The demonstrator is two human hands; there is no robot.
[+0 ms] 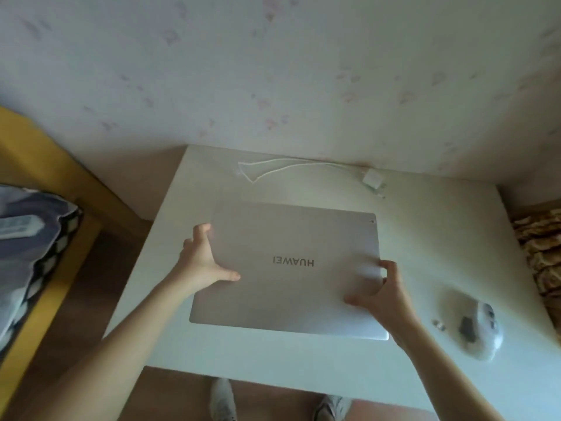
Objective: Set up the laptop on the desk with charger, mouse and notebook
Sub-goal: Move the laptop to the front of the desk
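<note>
A closed silver laptop [288, 268] lies flat in the middle of the white desk [425, 238], its logo upside down to me. My left hand [203, 256] grips its left edge, thumb on the lid. Over on the right edge, my right hand [382, 293] holds the laptop the same way. A white charger block [372, 179] with its coiled cable [273, 170] rests at the desk's far edge by the wall. A white mouse [473, 326] sits at the desk's right side, blurred. No notebook is in view.
A small metallic object [438, 324] lies just left of the mouse. A yellow bed frame [45, 192] with a patterned pillow [27, 256] stands to the left. Patterned fabric [543, 256] lies to the right. My feet [224, 399] show below the desk's near edge.
</note>
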